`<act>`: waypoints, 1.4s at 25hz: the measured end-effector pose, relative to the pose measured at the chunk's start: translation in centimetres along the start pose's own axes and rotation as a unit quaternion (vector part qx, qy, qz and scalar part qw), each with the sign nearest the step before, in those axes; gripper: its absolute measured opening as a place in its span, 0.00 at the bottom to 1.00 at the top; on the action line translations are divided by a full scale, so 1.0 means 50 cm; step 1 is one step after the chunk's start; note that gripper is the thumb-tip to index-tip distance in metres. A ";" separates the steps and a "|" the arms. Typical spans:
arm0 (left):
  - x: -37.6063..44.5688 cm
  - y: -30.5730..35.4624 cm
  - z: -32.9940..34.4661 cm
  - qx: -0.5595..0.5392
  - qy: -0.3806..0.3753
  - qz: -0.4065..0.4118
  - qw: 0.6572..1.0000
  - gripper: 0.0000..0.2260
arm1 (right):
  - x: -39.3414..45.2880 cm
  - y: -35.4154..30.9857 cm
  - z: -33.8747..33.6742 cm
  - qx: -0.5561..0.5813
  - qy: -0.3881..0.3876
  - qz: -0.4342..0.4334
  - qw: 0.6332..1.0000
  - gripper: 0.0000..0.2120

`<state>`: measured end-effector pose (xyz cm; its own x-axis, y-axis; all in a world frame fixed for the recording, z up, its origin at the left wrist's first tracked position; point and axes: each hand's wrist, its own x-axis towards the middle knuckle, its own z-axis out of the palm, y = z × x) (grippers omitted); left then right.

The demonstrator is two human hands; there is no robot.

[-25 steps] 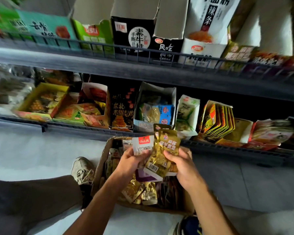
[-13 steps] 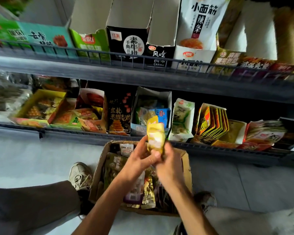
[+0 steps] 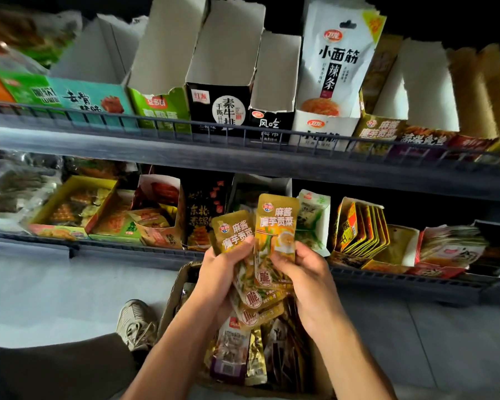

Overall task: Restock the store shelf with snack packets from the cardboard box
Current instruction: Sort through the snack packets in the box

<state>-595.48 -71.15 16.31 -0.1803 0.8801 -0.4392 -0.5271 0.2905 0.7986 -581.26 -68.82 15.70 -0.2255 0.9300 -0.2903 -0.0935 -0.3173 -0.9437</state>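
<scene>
On the floor below the shelves, a cardboard box (image 3: pixel 172 301) lies open, filled with loose snack packets (image 3: pixel 237 353) in gold and purple wrappers. Above it, the left hand (image 3: pixel 218 272) and right hand (image 3: pixel 303 272) hold a fanned bunch of gold packets (image 3: pixel 274 226), fingers curled round them, in front of the lower shelf (image 3: pixel 401 281). That shelf carries open display cartons of packets; one yellow tray (image 3: pixel 70 209) sits at the left. The upper shelf (image 3: pixel 185 151) holds torn-open cartons and a tall white pouch (image 3: pixel 338 59). A beige shoe (image 3: pixel 136 321) rests beside the box.
</scene>
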 end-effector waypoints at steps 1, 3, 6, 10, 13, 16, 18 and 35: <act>-0.001 0.007 0.003 -0.004 0.012 0.005 1.000 0.11 | 0.003 -0.007 -0.002 0.001 -0.007 0.012 1.000 0.13; 0.001 0.014 0.010 0.000 0.024 0.009 1.000 0.10 | 0.004 -0.022 -0.002 -0.031 -0.042 0.036 0.998 0.18; 0.006 0.033 0.048 0.097 -0.007 0.054 0.994 0.09 | 0.002 -0.055 0.004 -0.096 -0.086 0.054 0.990 0.28; 0.006 0.086 0.112 0.168 -0.006 0.147 0.975 0.08 | 0.000 -0.143 -0.010 -0.040 -0.106 0.041 0.993 0.23; 0.007 0.128 0.165 0.146 -0.052 0.211 0.965 0.14 | 0.007 -0.223 -0.040 -0.112 -0.093 -0.007 0.989 0.13; 0.006 0.152 0.236 0.158 -0.131 0.245 0.947 0.23 | 0.019 -0.310 -0.081 -0.324 -0.018 -0.052 0.944 0.12; 0.017 0.179 0.286 0.149 -0.180 0.265 0.935 0.27 | 0.021 -0.371 -0.109 -0.309 -0.025 -0.074 0.948 0.09; 0.222 0.243 0.368 0.641 -0.110 0.470 0.597 0.17 | 0.404 -0.586 -0.249 -0.301 0.140 -0.203 0.921 0.16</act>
<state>-588.61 -50.94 28.70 0.2909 0.8681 0.4023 0.8146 -0.4452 0.3718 -571.02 -38.43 35.55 -0.0242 0.9873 0.1567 0.4587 0.1502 -0.8758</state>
